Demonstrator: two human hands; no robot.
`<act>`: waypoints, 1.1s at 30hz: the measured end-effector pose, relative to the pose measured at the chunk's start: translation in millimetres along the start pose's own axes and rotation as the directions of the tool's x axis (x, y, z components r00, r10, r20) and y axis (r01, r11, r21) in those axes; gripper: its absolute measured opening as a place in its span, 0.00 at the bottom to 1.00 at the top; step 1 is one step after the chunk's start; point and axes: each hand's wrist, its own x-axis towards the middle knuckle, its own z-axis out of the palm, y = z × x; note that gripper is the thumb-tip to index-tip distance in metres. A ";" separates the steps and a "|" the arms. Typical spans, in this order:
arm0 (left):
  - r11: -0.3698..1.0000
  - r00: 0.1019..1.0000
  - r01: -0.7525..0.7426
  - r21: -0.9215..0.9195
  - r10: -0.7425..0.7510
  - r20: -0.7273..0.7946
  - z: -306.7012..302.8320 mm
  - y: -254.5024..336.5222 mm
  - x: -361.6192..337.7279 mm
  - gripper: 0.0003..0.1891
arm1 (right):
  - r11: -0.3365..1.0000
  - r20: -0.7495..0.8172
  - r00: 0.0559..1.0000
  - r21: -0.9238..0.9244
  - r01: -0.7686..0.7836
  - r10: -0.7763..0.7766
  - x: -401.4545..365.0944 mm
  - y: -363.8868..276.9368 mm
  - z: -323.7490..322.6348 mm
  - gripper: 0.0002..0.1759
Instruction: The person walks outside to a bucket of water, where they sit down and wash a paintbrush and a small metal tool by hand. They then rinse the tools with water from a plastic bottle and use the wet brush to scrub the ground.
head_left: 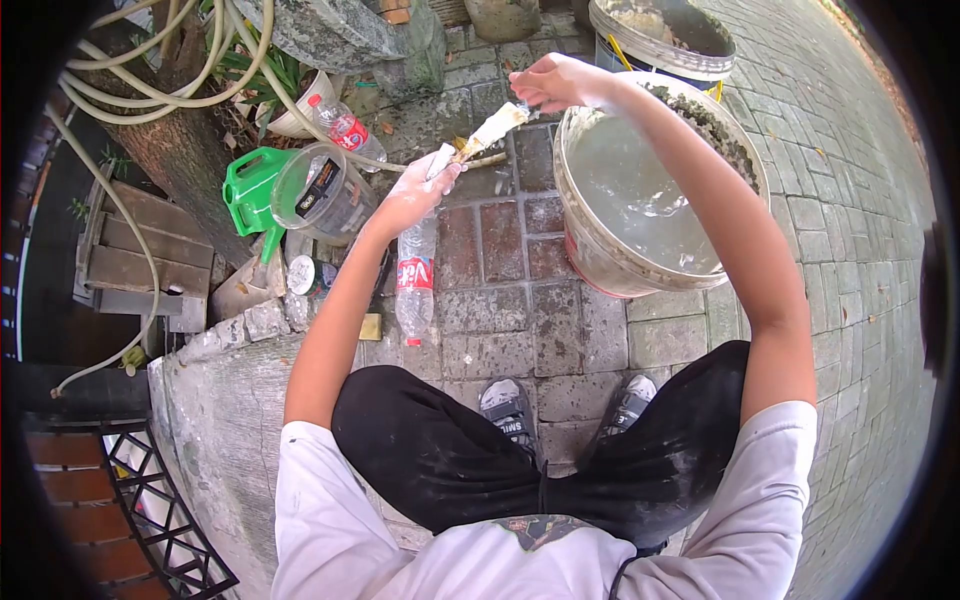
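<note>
My left hand (420, 190) is closed around a paintbrush (497, 126), its pale, white-coated head pointing up and to the right. White residue coats my fingers. My right hand (555, 84) hovers just beyond the brush's tip with loosely bent fingers and nothing visible in them. Below my right forearm stands a large white bucket (572, 205) with a crusted rim, holding cloudy water (640, 180). A clear plastic bottle (415, 275) with a red label lies on the paving under my left wrist.
Left of my left hand are a clear tub (325, 195), a green watering can (255, 190) and another red-labelled bottle (340, 125). A second bucket (665, 45) stands behind the first. A coiled hose (165, 95) hangs at the tree (180, 150). Brick paving (480, 310) lies ahead of my feet.
</note>
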 end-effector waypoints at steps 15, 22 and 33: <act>0.999 0.999 -0.040 0.022 0.040 -0.033 -5.4 -11.9 7.1 0.13 | 0.656 -0.080 0.693 -0.259 -0.709 0.717 -83.9 137.4 -88.1 0.17; 0.989 0.992 -0.124 0.078 0.126 -0.021 -1.6 -17.6 16.2 0.14 | 0.807 0.129 0.942 0.488 -0.333 0.310 -65.6 79.5 -52.5 0.21; 0.998 0.997 -0.055 0.041 0.057 -0.045 1.2 9.9 3.7 0.14 | 0.829 -0.159 0.980 -0.559 0.014 -0.123 37.9 1.6 51.1 0.38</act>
